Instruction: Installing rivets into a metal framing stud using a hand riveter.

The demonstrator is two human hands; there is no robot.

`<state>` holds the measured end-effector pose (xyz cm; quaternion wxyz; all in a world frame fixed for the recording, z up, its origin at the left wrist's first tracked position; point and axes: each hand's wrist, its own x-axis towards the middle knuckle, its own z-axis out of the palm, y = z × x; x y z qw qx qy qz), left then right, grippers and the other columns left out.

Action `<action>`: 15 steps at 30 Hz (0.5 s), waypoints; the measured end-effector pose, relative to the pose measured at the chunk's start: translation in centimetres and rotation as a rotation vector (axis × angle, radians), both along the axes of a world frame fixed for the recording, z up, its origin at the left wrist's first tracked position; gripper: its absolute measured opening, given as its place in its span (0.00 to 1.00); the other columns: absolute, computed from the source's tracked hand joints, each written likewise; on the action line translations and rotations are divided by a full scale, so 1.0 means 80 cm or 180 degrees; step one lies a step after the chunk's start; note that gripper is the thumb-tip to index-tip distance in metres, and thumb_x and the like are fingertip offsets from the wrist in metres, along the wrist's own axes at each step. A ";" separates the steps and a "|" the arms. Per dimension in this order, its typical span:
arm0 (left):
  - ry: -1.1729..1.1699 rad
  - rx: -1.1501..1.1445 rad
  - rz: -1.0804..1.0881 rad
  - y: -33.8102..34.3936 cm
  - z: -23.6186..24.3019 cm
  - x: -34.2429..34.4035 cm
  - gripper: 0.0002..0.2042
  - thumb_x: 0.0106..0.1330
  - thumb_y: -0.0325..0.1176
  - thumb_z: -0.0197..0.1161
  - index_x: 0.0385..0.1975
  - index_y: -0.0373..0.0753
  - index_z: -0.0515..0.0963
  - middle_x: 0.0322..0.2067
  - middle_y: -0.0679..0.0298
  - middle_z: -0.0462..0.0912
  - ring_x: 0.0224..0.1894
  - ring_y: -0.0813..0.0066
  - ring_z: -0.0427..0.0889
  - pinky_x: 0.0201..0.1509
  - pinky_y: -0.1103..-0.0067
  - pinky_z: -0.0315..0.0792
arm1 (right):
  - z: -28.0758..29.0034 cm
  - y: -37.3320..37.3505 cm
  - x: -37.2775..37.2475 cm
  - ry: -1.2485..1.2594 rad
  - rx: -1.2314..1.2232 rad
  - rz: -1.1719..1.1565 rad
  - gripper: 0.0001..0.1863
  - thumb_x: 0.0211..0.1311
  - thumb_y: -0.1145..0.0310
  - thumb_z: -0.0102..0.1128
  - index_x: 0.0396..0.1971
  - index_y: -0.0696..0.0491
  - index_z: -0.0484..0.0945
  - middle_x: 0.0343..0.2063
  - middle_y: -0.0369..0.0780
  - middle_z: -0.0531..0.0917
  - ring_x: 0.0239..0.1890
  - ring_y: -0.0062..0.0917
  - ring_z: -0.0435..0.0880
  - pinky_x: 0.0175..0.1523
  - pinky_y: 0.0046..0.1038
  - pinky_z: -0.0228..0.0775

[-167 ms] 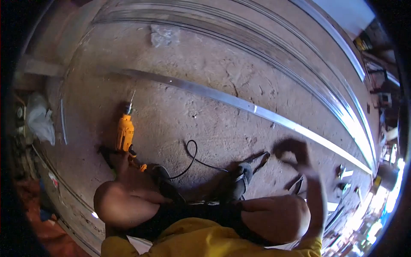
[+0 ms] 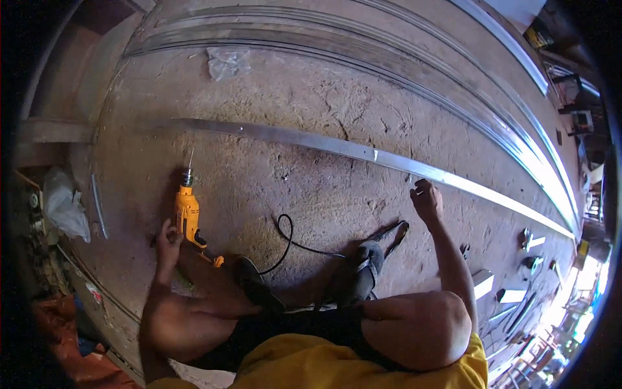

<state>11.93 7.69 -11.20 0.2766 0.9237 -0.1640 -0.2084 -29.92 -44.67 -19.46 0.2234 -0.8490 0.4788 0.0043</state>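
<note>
The person squats on a dusty concrete floor (image 2: 311,188), knees bare, a yellow shirt (image 2: 337,366) at the lower edge of the view and dark sandals (image 2: 363,272) on the feet. The left hand (image 2: 168,241) rests against the rear of a yellow power drill (image 2: 188,214); its fingers curl loosely at the handle, and whether they fully enclose it cannot be told. The drill lies on the floor, bit (image 2: 190,159) pointing away from the hand, toward a long metal strip (image 2: 363,152). A black cable (image 2: 288,240) runs from the drill's handle end, loops just right of the left hand and passes between the feet. The right hand (image 2: 427,201) is extended well apart from the left, fingers bent into a loose fist, held just short of the strip's near edge; contact with the strip cannot be confirmed, and nothing visible is gripped in it. The strip lies flat, running from beyond the drill's bit past the right hand to the far right. Beyond the strip, stacked metal profiles (image 2: 414,65) follow the same direction. A clear plastic scrap (image 2: 227,63) lies near them, far ahead of the left hand. Small metal offcuts (image 2: 512,295) lie to the right of the right arm.
</note>
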 end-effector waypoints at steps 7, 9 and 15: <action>0.0170 0.0584 -0.2656 -0.276 0.043 0.005 0.25 0.56 0.28 0.59 0.55 0.38 0.63 0.50 0.54 0.70 0.52 0.58 0.69 0.54 0.69 0.65 | -0.036 0.005 0.005 0.0170 -0.0367 -0.0787 0.15 0.52 0.55 0.55 0.31 0.52 0.75 0.30 0.46 0.80 0.32 0.43 0.79 0.35 0.42 0.68; -0.0740 0.0226 -0.3412 -0.357 0.015 -0.013 0.26 0.54 0.29 0.61 0.55 0.38 0.64 0.50 0.54 0.69 0.53 0.56 0.67 0.55 0.67 0.63 | -0.061 0.005 0.005 -0.0003 -0.0319 -0.0870 0.13 0.52 0.57 0.55 0.29 0.52 0.75 0.29 0.46 0.80 0.32 0.44 0.79 0.35 0.42 0.68; -0.0915 -0.0103 -0.3823 -0.483 -0.073 -0.059 0.29 0.50 0.28 0.64 0.55 0.37 0.63 0.51 0.52 0.68 0.54 0.55 0.67 0.57 0.69 0.63 | -0.071 0.002 0.003 -0.0421 -0.0157 -0.1189 0.10 0.48 0.63 0.58 0.29 0.53 0.78 0.27 0.46 0.81 0.33 0.44 0.79 0.37 0.40 0.69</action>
